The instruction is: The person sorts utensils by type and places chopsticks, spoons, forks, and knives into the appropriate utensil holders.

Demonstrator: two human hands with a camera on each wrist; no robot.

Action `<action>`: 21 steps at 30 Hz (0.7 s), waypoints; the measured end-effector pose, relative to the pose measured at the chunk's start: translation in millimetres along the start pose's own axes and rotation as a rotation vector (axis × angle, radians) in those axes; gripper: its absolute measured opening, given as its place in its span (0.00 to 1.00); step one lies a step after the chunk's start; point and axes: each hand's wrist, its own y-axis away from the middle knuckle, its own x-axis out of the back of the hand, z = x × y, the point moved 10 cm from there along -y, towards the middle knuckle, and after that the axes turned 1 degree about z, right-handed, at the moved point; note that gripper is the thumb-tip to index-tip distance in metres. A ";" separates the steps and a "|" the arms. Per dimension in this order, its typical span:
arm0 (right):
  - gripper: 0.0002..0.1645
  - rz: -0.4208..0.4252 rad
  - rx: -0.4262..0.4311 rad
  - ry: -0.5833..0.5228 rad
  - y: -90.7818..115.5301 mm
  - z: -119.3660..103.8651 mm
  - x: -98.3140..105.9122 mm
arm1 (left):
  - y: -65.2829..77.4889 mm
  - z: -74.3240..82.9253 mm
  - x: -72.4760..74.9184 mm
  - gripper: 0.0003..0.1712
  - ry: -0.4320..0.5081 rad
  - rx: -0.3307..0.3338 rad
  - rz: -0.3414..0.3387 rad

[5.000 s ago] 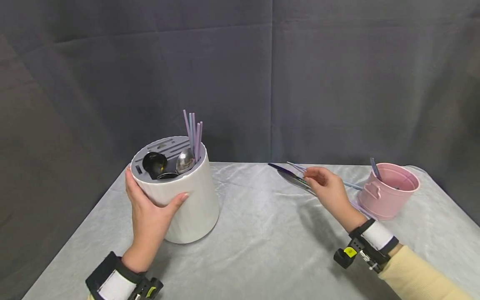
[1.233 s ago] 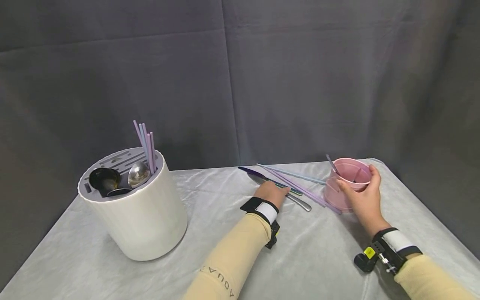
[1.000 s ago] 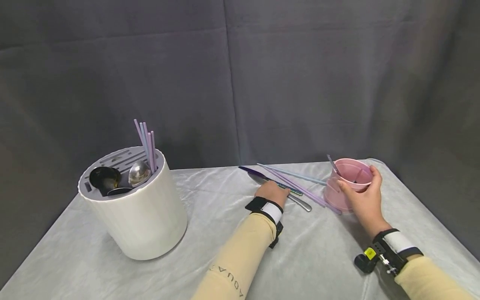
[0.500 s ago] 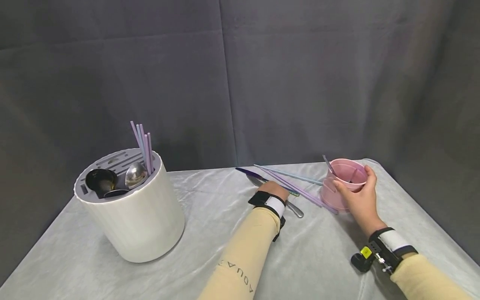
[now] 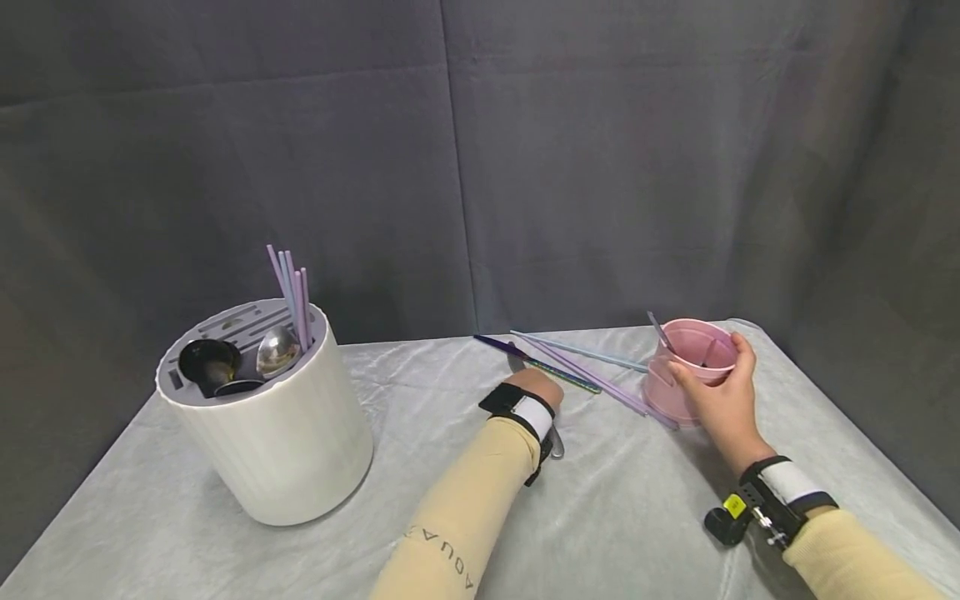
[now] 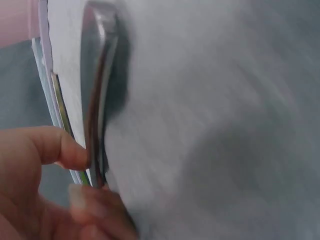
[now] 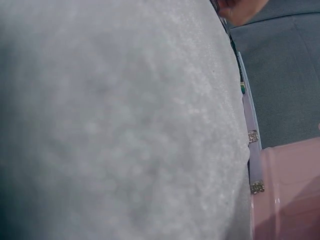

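Observation:
My left hand (image 5: 534, 387) pinches a silver table knife (image 5: 557, 446) at its handle, low over the cloth. In the left wrist view thumb and finger meet on the shiny knife handle (image 6: 97, 75); the hand hides much of the knife in the head view. Right behind it lies a dark purple knife with a rainbow-coloured handle (image 5: 561, 372). My right hand (image 5: 723, 408) grips a small pink bucket (image 5: 667, 396) at the right, thumb on the near side and fingers round the far rim. A thin utensil handle (image 5: 660, 331) sticks out of the bucket.
Purple chopsticks (image 5: 592, 377) and blue chopsticks (image 5: 592, 352) lie against the bucket's left side. At the left stands a white utensil holder (image 5: 300, 450) with a slotted grey top, holding a black ladle (image 5: 206, 360), a silver spoon (image 5: 277, 346) and several upright chopsticks (image 5: 292, 292).
My left hand has gone from the white holder to the silver knife, whose handle has just swung towards me. My right hand has let go of the chopsticks and taken the pink bucket.

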 end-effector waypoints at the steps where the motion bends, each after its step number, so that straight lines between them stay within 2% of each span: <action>1: 0.59 0.001 0.002 -0.001 -0.1 0.1 0.2 | 4.0 -6.1 3.6 0.14 0.065 0.024 0.015; 4: 0.59 0.000 0.004 -0.004 -0.4 0.8 -0.2 | 14.0 -17.7 9.3 0.15 0.127 0.039 0.013; 6: 0.58 -0.003 0.007 -0.012 -0.6 0.6 -1.2 | 18.5 -27.3 10.9 0.17 0.171 0.077 0.004; 8: 0.58 -0.007 0.009 -0.014 -0.3 0.5 -2.4 | 21.6 -34.7 12.0 0.18 0.184 0.092 -0.007; 12: 0.57 -0.018 0.014 -0.012 0.2 -0.7 -4.5 | 26.8 -48.8 5.9 0.15 0.280 0.128 -0.092; 15: 0.57 -0.015 0.018 -0.015 0.7 -1.9 -3.5 | 31.0 -55.1 -0.7 0.15 0.400 0.132 -0.173; 21: 0.57 -0.014 0.013 -0.013 1.0 -2.1 -1.6 | 43.0 -60.9 -5.0 0.18 0.511 0.112 -0.254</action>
